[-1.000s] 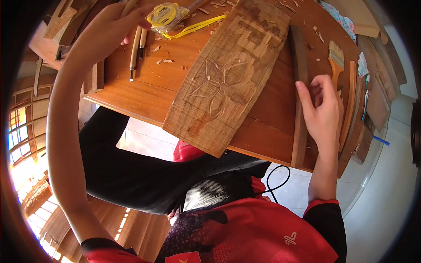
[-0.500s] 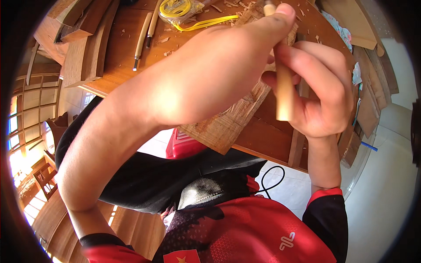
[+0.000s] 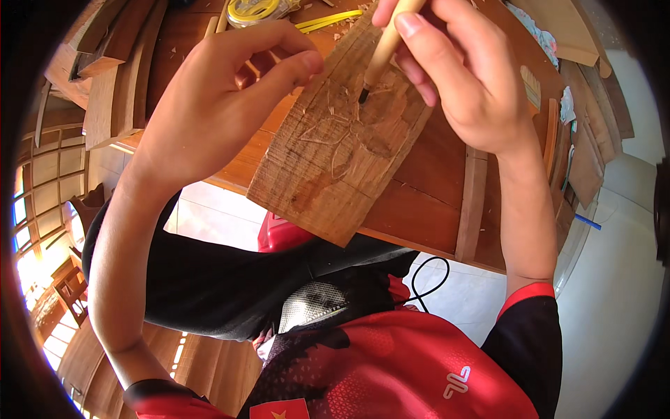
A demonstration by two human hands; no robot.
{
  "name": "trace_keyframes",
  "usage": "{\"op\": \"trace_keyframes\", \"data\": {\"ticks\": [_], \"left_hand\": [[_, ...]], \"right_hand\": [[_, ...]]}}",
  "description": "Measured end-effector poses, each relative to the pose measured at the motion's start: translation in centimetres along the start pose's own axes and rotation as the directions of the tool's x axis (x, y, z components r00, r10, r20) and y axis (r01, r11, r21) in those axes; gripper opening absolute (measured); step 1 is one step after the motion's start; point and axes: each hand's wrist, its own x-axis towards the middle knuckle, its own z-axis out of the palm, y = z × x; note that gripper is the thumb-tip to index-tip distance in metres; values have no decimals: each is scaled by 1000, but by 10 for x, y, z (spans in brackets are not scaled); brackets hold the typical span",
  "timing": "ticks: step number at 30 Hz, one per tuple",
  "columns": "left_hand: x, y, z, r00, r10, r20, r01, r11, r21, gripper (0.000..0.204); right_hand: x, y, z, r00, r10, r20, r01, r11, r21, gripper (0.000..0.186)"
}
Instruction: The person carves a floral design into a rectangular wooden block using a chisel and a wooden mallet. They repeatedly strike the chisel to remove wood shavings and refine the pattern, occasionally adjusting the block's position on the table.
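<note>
**Chisel meets the carved board**

We see the right hand [image 3: 464, 84] with fingers curled tight around the pale wooden handle of a chisel [image 3: 382, 52], its dark tip pressed into the wooden board [image 3: 342, 143] just above a carved flower outline. The wrist is bent, and the forearm rises from the lower right. The left hand [image 3: 213, 105] hovers at the board's left edge, fingers bent and loosely gathered, thumb stretched toward the wood; whether it touches the board we cannot tell. The board lies tilted across the workbench [image 3: 433, 202], overhanging its near edge. A yellow tape measure [image 3: 257, 10] lies at the far side.
</note>
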Motion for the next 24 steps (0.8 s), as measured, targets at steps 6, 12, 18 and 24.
{"op": "trace_keyframes", "data": {"ticks": [6,12,18,24], "left_hand": [[12,0,13,1000,-4,30,4,1000,17,27],[14,3,16,1000,7,30,-8,1000,20,22],[13,-9,16,994,105,3,-106,994,33,19],[11,-6,18,997,73,-12,-72,992,99,17]], "right_hand": [[3,20,-3,994,-14,113,0,993,118,22],[13,8,-2,990,-86,113,76,993,88,21],[16,-17,3,996,81,24,-76,984,-162,19],[17,-31,10,998,23,-60,-32,989,-146,22]]}}
